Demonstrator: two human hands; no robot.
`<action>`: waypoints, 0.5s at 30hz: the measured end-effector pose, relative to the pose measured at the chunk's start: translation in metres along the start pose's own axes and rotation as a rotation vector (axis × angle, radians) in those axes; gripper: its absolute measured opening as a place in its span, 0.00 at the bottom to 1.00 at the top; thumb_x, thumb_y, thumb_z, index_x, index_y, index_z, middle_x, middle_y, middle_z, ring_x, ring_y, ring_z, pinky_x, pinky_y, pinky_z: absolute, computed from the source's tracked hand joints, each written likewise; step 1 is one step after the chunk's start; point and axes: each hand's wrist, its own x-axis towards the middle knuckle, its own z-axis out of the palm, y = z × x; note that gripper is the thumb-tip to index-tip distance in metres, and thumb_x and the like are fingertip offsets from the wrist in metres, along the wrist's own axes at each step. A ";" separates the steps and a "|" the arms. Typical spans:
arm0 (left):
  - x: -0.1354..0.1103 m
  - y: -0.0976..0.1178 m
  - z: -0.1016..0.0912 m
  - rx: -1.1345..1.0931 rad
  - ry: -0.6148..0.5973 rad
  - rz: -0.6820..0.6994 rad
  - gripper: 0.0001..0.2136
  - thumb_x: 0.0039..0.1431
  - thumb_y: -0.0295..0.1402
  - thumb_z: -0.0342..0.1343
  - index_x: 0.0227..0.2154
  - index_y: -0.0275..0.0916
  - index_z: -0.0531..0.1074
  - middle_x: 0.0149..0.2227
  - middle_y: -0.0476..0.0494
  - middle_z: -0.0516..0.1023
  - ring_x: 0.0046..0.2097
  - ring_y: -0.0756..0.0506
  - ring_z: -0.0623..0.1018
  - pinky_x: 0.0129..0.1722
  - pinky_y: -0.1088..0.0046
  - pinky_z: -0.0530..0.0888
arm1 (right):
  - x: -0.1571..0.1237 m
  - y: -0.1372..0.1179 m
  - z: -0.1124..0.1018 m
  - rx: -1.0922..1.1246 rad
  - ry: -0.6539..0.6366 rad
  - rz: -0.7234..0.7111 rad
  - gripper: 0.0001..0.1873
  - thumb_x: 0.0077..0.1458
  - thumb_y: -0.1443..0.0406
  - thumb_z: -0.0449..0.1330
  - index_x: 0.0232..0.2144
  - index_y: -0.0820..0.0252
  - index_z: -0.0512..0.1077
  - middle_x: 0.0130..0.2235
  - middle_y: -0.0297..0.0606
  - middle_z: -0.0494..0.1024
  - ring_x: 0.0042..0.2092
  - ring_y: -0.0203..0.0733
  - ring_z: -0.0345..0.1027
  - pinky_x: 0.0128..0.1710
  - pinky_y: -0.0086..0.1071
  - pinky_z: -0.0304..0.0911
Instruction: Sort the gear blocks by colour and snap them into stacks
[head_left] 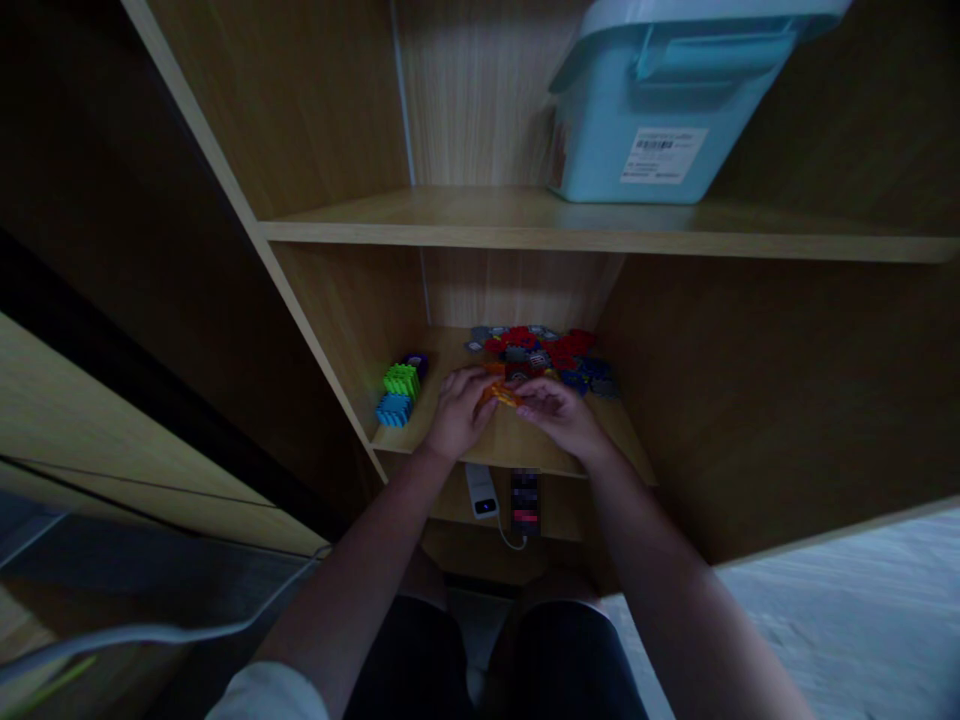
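Observation:
Between both hands, just above the middle shelf, is an orange interlocking toy piece [504, 395]. My left hand [462, 408] pinches its left side, with the fingers curled over it. My right hand [559, 410] closes on the right end with thumb and fingertips. Behind the hands lies a loose pile of flat toy pieces: red ones [570, 347], dark blue ones [576, 380] and grey ones [480, 338]. Left of my left hand stand a green block [402, 379] and a blue block [394, 409] with notched edges, and a purple piece [417, 364] behind them.
On the shelf above stands a light blue lidded bin [660, 110] with a label. Below the hands, a white power bank [481, 492] is cabled to a phone [525, 502]. The shelf's front edge [600, 242] overhangs the work space. A pale cable [187, 632] crosses the lower left.

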 end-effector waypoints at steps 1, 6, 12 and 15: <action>-0.001 0.000 -0.001 0.002 0.007 0.000 0.12 0.72 0.34 0.57 0.55 0.43 0.75 0.54 0.37 0.79 0.56 0.38 0.77 0.56 0.54 0.75 | 0.003 -0.001 0.003 0.029 -0.027 0.004 0.17 0.55 0.50 0.76 0.42 0.48 0.81 0.52 0.37 0.85 0.55 0.47 0.79 0.61 0.46 0.73; -0.002 -0.002 -0.004 -0.009 0.082 -0.009 0.06 0.73 0.34 0.55 0.47 0.42 0.75 0.51 0.40 0.82 0.53 0.39 0.78 0.55 0.55 0.74 | 0.008 0.003 0.006 -0.047 0.007 -0.059 0.14 0.62 0.48 0.70 0.42 0.46 0.84 0.57 0.37 0.84 0.61 0.49 0.76 0.66 0.48 0.69; -0.005 0.000 0.000 -0.007 -0.038 0.012 0.06 0.73 0.35 0.54 0.45 0.45 0.76 0.45 0.42 0.83 0.51 0.39 0.79 0.56 0.54 0.72 | -0.003 0.014 0.001 -0.273 0.163 -0.056 0.19 0.67 0.44 0.63 0.46 0.48 0.82 0.47 0.40 0.86 0.49 0.51 0.80 0.54 0.49 0.76; -0.006 0.001 0.000 0.026 -0.058 0.030 0.08 0.74 0.36 0.54 0.46 0.46 0.78 0.45 0.42 0.83 0.50 0.39 0.78 0.54 0.55 0.72 | -0.008 0.014 0.003 -0.302 0.188 -0.051 0.19 0.69 0.45 0.60 0.49 0.48 0.80 0.47 0.40 0.85 0.48 0.50 0.80 0.51 0.46 0.77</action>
